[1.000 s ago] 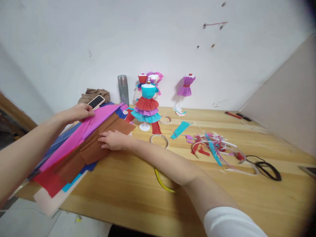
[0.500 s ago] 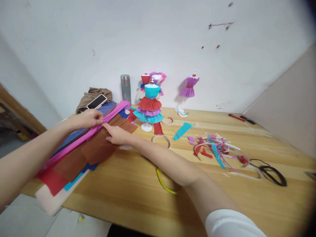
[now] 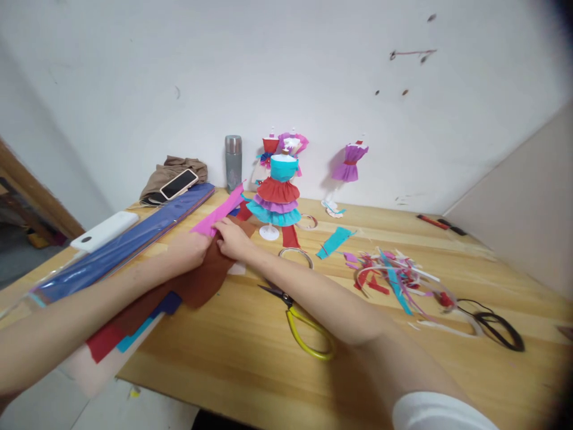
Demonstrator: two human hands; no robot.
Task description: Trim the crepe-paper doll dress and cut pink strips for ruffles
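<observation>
A strip of pink paper (image 3: 224,207) slants over the brown sheets (image 3: 201,283) at the left of the table. My left hand (image 3: 193,248) is closed on the pink paper near its lower part. Beside it, my right hand (image 3: 233,239) is closed at the same paper's edge, its fingertips close to the left hand. Under the brown sheets, red (image 3: 102,341), light blue (image 3: 139,333) and pale sheets stick out. Yellow-handled scissors (image 3: 308,334) lie partly beneath my right forearm. Just behind the hands stands a small dress form (image 3: 283,170) in a tiered turquoise, red and purple dress.
A blue plastic-wrapped pack (image 3: 129,239), a white power bank (image 3: 105,231), a phone (image 3: 179,184) on brown cloth and a flask (image 3: 233,164) are at the left. Further right are a purple-dressed form (image 3: 351,162), tape rolls, coloured scraps (image 3: 394,275) and a black cord (image 3: 501,328).
Both hands have moved right with the pink paper, away from the blue pack. The white power bank and the scissors' blades now show. The view has shifted slightly.
</observation>
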